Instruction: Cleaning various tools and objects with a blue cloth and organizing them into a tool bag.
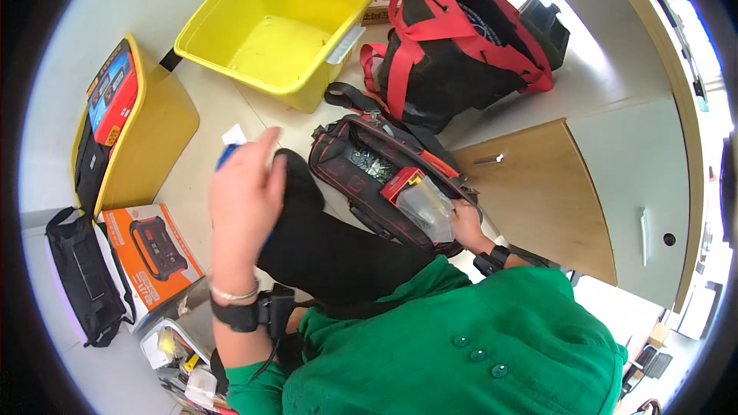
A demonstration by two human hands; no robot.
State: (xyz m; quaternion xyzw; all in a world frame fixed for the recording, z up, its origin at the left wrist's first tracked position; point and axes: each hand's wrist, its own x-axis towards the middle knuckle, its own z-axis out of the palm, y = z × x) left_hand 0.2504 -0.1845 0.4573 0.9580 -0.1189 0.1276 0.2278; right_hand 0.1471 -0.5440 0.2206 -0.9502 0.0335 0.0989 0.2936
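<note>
My left hand point(248, 196), blurred, is raised at the left above the floor, beside my dark-clad knee. A blue thing with a white piece shows behind its fingers; whether the hand holds it I cannot tell. An open black tool bag point(357, 199) with red trim lies on the floor ahead. My right hand point(466, 225) is at its right end, fingers at the edge of a clear plastic bag point(424, 207); its grip is partly hidden. Next to the plastic bag sits a small red box point(400, 183). Loose metal screws or similar hardware point(372, 164) lie in the bag's bottom.
An open yellow bin point(271, 40) stands ahead, a second yellow bin point(167, 127) at the left wall. A black bag with red straps point(450, 63) leans near a wooden cabinet point(536, 196) on the right. An orange box point(153, 253) and a black pouch point(86, 276) are at the left.
</note>
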